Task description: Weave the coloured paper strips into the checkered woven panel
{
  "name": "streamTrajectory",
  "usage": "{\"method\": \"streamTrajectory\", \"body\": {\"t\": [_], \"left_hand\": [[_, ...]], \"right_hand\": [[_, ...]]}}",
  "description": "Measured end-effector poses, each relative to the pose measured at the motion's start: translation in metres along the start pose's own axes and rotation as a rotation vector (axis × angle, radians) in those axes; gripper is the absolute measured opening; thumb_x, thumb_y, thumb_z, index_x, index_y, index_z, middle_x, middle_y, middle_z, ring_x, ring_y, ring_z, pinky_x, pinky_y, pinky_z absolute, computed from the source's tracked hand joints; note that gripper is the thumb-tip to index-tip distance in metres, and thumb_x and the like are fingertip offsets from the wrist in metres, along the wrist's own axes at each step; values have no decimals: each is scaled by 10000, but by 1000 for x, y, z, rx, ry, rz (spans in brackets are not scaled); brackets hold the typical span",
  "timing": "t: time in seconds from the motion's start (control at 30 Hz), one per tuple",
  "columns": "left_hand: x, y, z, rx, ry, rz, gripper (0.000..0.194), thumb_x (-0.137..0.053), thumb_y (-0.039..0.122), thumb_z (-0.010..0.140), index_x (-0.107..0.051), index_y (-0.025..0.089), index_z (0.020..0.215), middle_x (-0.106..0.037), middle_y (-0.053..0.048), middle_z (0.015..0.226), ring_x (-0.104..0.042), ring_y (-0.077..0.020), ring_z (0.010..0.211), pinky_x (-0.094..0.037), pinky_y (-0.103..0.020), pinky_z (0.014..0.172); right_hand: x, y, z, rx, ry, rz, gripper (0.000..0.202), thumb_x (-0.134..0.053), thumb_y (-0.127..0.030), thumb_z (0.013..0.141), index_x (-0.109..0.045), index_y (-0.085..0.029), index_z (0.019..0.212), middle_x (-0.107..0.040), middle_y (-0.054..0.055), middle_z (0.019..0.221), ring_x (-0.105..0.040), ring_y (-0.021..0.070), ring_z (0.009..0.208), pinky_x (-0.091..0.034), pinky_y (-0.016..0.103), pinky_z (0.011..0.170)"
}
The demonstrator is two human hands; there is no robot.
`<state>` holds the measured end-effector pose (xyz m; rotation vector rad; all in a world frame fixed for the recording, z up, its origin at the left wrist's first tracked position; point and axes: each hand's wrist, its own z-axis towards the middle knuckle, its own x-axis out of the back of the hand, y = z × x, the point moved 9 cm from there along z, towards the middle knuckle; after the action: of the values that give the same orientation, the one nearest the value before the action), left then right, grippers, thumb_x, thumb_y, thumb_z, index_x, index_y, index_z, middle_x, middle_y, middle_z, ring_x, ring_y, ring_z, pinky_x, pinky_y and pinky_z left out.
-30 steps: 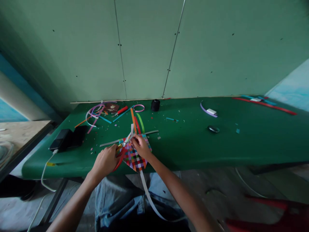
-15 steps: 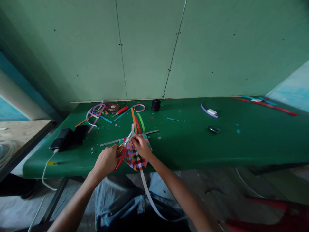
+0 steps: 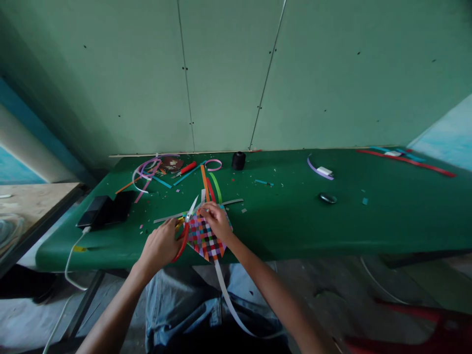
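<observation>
My left hand [image 3: 161, 244] is closed around the handles of red-and-yellow scissors [image 3: 191, 208], whose blades point up and away from me. Under both hands lies a checkered piece woven from coloured strips [image 3: 207, 237], at the table's near edge. My right hand [image 3: 217, 220] pinches at its upper part; a bit of orange shows by the fingertips, but exactly what they grip is partly hidden. Orange [image 3: 204, 179], red and green [image 3: 216, 187] strip ends stick out of the far side. A long pale strip [image 3: 226, 297] hangs from the near corner over my lap.
Loose strips [image 3: 149, 169] and a red-handled cutter [image 3: 187, 168] lie at the back left. A black thread spool [image 3: 238, 161] stands at the back. Black devices with a white cable [image 3: 94, 212] rest on the left. A dark shiny oval object [image 3: 327, 197] lies right; small scraps are scattered about.
The scissors have drawn back slightly left from the strips, and their blades now show more plainly. My right fingers have shifted a little at the woven piece's upper part.
</observation>
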<state>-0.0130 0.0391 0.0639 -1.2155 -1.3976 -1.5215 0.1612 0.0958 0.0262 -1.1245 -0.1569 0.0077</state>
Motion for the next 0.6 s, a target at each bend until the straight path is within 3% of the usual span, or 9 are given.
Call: {"method": "streamTrajectory", "body": {"t": [0.13,0.33,0.6], "left_hand": [[-9,5,-4,36,7,74,395,-555,414,1000,-549,184,1321,-706,-174,1280,-742,-334,1035,-515,-381,824],[-14,19,2,24,17,78,340,-535,387,1003,-543,178,1271,-704,-172,1257,-739,-336,1051,-518,-391,837],[-14,25,5,9,22,81,311,-512,375,1007,-540,183,1250,-698,-161,1245,-741,-340,1040,-511,-391,808]], "right_hand": [[2,11,0,-74,31,58,256,-621,-459,985,-666,-230,881,-632,16,788,-606,188,724,-478,290,655],[1,8,-2,-83,-2,67,252,-564,-418,1005,-624,-235,844,-591,-7,704,-562,172,645,-446,286,616],[4,4,-3,-91,26,23,229,-559,-393,998,-634,-232,854,-614,4,743,-571,183,685,-440,290,634]]}}
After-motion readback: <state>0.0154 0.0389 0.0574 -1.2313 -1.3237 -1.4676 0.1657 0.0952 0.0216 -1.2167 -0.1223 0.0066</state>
